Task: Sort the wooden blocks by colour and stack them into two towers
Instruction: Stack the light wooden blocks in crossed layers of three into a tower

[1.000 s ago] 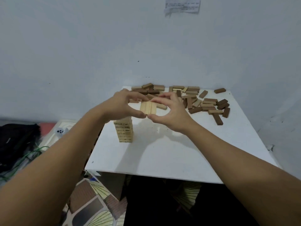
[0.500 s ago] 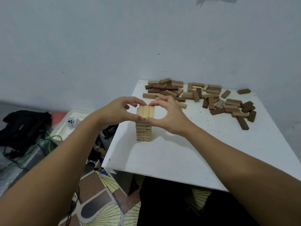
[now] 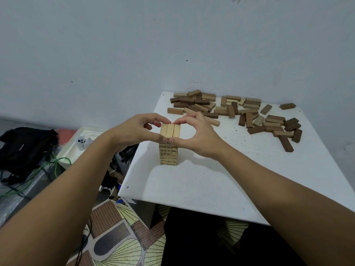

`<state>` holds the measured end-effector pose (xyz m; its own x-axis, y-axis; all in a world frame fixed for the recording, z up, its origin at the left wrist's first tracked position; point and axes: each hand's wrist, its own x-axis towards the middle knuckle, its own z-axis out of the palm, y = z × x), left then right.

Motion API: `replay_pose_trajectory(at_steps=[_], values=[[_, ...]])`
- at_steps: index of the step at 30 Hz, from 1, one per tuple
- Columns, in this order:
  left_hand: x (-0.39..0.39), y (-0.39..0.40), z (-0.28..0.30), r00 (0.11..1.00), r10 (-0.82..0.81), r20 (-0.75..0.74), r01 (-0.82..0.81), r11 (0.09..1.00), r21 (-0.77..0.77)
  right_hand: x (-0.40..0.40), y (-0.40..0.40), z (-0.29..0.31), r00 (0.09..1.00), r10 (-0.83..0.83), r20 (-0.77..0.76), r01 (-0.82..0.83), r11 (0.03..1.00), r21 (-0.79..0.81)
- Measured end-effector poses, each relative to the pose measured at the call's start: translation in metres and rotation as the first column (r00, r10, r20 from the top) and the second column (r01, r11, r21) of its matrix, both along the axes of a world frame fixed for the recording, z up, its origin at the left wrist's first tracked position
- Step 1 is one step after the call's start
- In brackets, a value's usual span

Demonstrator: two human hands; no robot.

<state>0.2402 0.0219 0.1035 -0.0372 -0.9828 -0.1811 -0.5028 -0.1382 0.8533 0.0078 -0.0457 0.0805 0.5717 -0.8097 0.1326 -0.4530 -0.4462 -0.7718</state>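
A tower of light wooden blocks (image 3: 168, 153) stands near the left edge of the white table (image 3: 201, 181). On its top lies a row of three light blocks (image 3: 170, 130) side by side. My left hand (image 3: 134, 131) pinches that row from the left, thumb at the near end and fingers at the far end. My right hand (image 3: 196, 135) pinches it from the right the same way. A loose pile of dark and light blocks (image 3: 234, 112) is spread over the far part of the table.
The table stands in a corner against a pale wall. To the left on the floor are a black bag (image 3: 25, 146), green cables (image 3: 38, 173) and a white tray (image 3: 80, 143). A patterned floor mat (image 3: 119, 237) lies below the table's front edge.
Both hands have carried the row of three light blocks left from mid-air over the table onto the top of the tower. The camera has turned left.
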Motion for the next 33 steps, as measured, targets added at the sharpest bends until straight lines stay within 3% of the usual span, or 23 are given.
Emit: replay_pose_trajectory(at_steps=[33], values=[[0.006,0.006,-0.008,0.987,0.034,-0.159,-0.024,0.998,0.064,-0.002,-0.002,-0.007,0.998,0.056,0.041,-0.061,0.989,0.136]])
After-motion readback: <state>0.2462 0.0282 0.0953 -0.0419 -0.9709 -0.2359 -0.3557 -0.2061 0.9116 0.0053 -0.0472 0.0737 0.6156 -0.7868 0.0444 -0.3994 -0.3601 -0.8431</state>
